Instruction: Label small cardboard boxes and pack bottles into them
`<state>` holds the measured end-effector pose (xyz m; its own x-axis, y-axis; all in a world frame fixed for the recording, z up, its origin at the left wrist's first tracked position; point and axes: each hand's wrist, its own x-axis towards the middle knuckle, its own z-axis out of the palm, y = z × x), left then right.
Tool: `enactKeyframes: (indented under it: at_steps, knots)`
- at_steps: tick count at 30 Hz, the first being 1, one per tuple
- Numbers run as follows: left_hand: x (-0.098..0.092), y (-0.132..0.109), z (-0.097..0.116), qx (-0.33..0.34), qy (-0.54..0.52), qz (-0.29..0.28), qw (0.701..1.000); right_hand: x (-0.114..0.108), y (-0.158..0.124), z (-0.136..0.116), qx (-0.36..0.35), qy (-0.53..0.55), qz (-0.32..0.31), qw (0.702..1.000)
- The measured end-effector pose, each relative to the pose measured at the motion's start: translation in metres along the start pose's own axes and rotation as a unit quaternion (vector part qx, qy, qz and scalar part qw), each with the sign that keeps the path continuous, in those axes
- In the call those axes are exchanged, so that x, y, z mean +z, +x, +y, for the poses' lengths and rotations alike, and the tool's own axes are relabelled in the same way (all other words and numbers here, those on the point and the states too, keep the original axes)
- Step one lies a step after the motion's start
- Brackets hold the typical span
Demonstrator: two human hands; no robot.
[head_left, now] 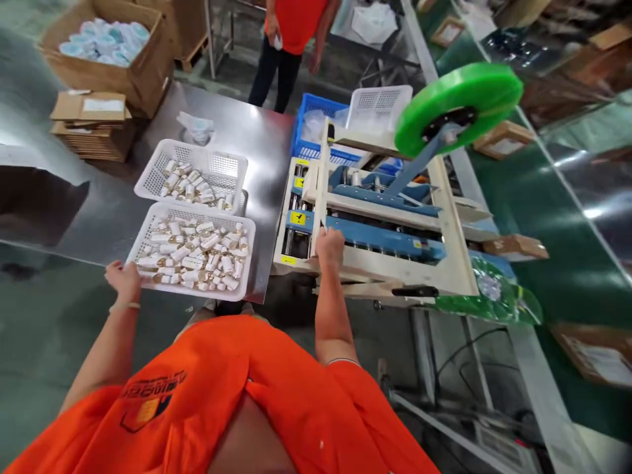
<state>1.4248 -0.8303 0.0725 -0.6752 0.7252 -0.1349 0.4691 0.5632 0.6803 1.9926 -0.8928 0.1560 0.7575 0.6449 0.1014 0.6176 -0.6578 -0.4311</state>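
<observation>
My left hand (124, 280) is closed on the near left corner of a white plastic basket (251, 260). This basket is full of small amber bottles (191, 262) with white labels and caps, lying in a jumble. My right hand (330, 247) makes a fist around the cream upright frame bar of a carton sealing machine (385, 266); its fingers are partly hidden. Behind the near basket stands a second white basket (230, 164), part filled with similar bottles. A big green tape roll (459, 99) sits on the machine's arm.
Both baskets rest on a metal table (261, 145). Flattened cartons (91, 135) and a large cardboard box (143, 79) of white-and-blue items stand at left. A blue crate (316, 105) is behind the machine. Another person (296, 26) stands beyond the table. Boxes lie on a green conveyor (548, 158).
</observation>
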Motion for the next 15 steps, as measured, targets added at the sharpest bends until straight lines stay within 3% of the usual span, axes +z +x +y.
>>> enactKeyframes:
  at_steps: [4,7,9,11,13,15]
  knots:
    - [0.001,0.001,-0.007,-0.009,-0.01,-0.016,1.0,-0.002,-0.019,-0.003,-0.02,0.017,0.095,0.995]
    - [-0.001,0.0,-0.011,-0.008,-0.009,-0.033,0.999,0.008,-0.05,-0.017,-0.125,0.077,0.156,0.977]
    - [-0.004,0.002,-0.009,-0.002,-0.002,-0.032,0.999,0.028,-0.074,-0.033,-0.21,0.147,0.094,0.962]
    - [-0.005,0.011,0.0,0.025,0.007,-0.022,0.999,0.056,-0.091,-0.055,-0.248,0.213,-0.019,0.945]
    - [-0.005,0.032,0.02,0.068,0.007,-0.017,0.998,0.088,-0.094,-0.083,-0.226,0.248,-0.12,0.935]
    - [0.0,0.066,0.05,0.107,-0.014,-0.026,0.994,0.118,-0.078,-0.116,-0.171,0.254,-0.174,0.936]
